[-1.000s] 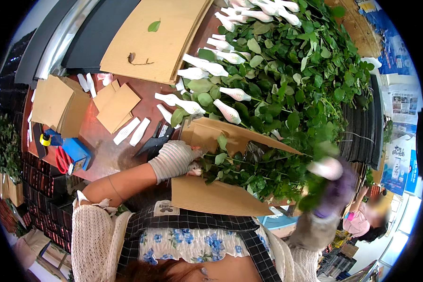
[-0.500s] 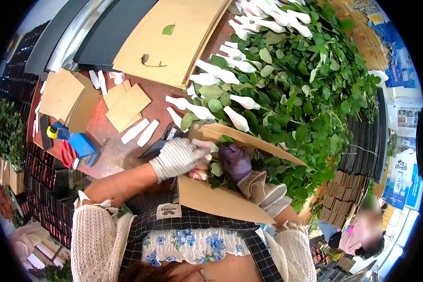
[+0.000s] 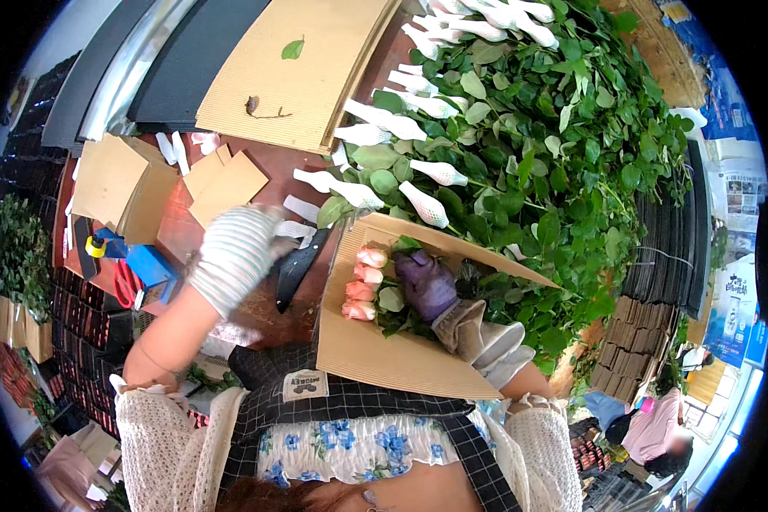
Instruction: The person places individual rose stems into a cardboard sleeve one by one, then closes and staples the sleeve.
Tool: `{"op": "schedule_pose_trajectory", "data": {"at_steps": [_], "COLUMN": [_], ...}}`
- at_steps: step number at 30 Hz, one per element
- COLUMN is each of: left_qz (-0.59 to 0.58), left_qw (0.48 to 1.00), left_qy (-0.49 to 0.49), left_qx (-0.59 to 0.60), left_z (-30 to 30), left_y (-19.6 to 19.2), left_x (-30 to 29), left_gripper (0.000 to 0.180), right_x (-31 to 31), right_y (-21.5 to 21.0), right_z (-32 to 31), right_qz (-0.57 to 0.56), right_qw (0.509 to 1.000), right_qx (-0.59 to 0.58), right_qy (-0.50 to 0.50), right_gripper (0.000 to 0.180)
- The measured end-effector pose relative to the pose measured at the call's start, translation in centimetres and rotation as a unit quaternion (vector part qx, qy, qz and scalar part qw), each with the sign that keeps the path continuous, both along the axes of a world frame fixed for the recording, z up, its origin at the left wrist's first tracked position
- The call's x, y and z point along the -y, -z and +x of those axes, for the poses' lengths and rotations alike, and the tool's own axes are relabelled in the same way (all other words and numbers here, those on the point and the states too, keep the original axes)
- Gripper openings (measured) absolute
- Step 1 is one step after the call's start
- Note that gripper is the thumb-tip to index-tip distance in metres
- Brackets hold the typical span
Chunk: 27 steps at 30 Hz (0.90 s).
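Note:
My right hand (image 3: 427, 286), in a purple-stained glove with a loose grey cuff, closes round leafy stems just behind several pink-orange roses (image 3: 361, 288). The blooms are bare and stacked in a row. Stems and hand lie inside a folded sheet of brown corrugated cardboard (image 3: 392, 358), its flaps spread on both sides. My left hand (image 3: 235, 256), in a white striped glove, is left of the cardboard with its fingers somewhat blurred. A white foam net sleeve (image 3: 295, 231) shows between its fingertips. Beside that hand lies a dark, long-handled tool (image 3: 299, 269), partly covered.
Leafy rose stems (image 3: 538, 188) with white-netted heads (image 3: 422, 205) pile up to the right. Cardboard sheets (image 3: 290, 72) are stacked at the back. On the left are cardboard pieces (image 3: 224, 183), a blue box (image 3: 152, 269) and red-handled scissors (image 3: 126, 282). Another person (image 3: 653, 427) is at far right.
My left hand has moved left, away from the roses, with the net sleeve that was at the blooms. The roses are now uncovered. My right hand keeps its grip at nearly the same place.

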<state>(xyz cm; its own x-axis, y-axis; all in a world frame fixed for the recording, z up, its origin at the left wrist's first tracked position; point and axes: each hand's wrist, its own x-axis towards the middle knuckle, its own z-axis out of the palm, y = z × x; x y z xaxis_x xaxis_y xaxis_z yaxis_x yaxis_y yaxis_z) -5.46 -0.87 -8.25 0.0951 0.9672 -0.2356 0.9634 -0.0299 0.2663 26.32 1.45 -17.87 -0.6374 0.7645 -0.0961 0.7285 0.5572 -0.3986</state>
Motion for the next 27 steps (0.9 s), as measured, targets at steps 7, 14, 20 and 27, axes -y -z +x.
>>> {"op": "schedule_pose_trajectory", "data": {"at_steps": [7, 14, 20, 27], "left_qz": [0.027, 0.133, -0.028, 0.029], "left_qw": [0.962, 0.928, 0.95, 0.943], "left_qy": [0.243, 0.337, 0.295, 0.297], "left_qx": [0.118, 0.089, 0.101, 0.148], "left_z": [8.3, 8.8, 9.2, 9.4], "left_y": [7.2, 6.7, 6.2, 5.0], "left_x": [1.5, 0.5, 0.4, 0.2], "left_gripper": [0.049, 0.052, 0.063, 0.062], "right_x": [-1.0, 0.3, -6.8, -15.6], "right_y": [-2.7, -1.9, -19.9, -9.8], "right_z": [-1.1, -0.9, 4.9, 4.5], "right_qz": [0.011, 0.021, -0.011, 0.135], "right_qw": [0.992, 0.985, 0.967, 0.981], "right_qx": [0.105, 0.148, -0.242, 0.076], "right_qy": [-0.062, -0.092, -0.084, -0.117], "right_gripper": [0.044, 0.035, 0.031, 0.038]}}
